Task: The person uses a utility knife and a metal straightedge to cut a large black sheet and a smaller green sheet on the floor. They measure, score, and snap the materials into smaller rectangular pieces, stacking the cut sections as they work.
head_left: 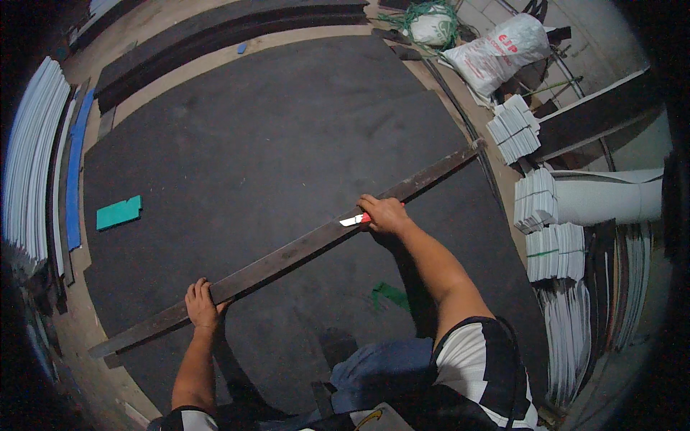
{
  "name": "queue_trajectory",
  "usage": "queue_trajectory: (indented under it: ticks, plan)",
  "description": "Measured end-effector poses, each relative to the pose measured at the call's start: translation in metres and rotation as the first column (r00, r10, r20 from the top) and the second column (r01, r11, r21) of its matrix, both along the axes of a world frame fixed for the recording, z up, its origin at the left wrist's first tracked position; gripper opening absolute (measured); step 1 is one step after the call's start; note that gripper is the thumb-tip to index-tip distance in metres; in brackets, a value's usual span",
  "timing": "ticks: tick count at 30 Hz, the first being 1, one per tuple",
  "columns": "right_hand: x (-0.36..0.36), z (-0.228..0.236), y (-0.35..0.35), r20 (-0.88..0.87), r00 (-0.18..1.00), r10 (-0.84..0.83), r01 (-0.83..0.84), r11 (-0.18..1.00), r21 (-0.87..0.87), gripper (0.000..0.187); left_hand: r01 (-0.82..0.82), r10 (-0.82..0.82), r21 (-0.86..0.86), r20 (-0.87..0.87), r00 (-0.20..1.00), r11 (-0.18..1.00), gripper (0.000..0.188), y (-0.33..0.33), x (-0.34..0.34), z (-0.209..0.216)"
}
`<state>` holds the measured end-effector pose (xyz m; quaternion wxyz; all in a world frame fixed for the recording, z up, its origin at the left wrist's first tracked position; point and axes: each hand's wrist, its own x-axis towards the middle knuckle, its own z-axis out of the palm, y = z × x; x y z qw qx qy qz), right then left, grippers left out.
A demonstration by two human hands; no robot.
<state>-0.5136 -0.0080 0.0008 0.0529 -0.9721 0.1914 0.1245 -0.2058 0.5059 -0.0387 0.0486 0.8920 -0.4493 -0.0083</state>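
Observation:
A long dark metal bar (287,253) lies slantwise across a large black sheet (237,158), from near left to far right. Over the bar's left part, my left hand (203,305) is closed, its fingers on the far edge. My right hand (384,215) grips a utility knife (353,220) with a red handle and a bright blade. The fingers of that hand also rest on the bar, right of its middle. The blade points left and lies above the bar's surface.
A teal block (119,212) lies on the sheet's left side, and a green scrap (390,294) near my right forearm. White strips (32,165) are stacked at the left. Tied white bundles (535,201) and a filled white sack (499,54) line the right. Dark strips (230,36) lie along the back.

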Motion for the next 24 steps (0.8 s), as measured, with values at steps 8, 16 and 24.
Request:
queue_trajectory:
  ticks: [8,16,24]
  plan:
    - [0.006,0.001,-0.003,-0.005,1.000,-0.009,0.009,1.000,0.006,0.064,0.013,-0.013,-0.026,0.016,1.000,1.000,0.087,0.008,0.010,-0.019]
    - [0.004,-0.001,-0.005,-0.026,1.000,-0.012,0.012,1.000,0.011,0.070,0.018,-0.018,-0.001,0.047,0.999,1.000,0.086,0.005,0.006,-0.014]
    - [0.001,0.006,-0.011,0.010,1.000,-0.023,0.023,0.999,0.022,0.066,0.003,-0.003,0.013,0.003,1.000,1.000,0.084,-0.008,0.000,-0.006]
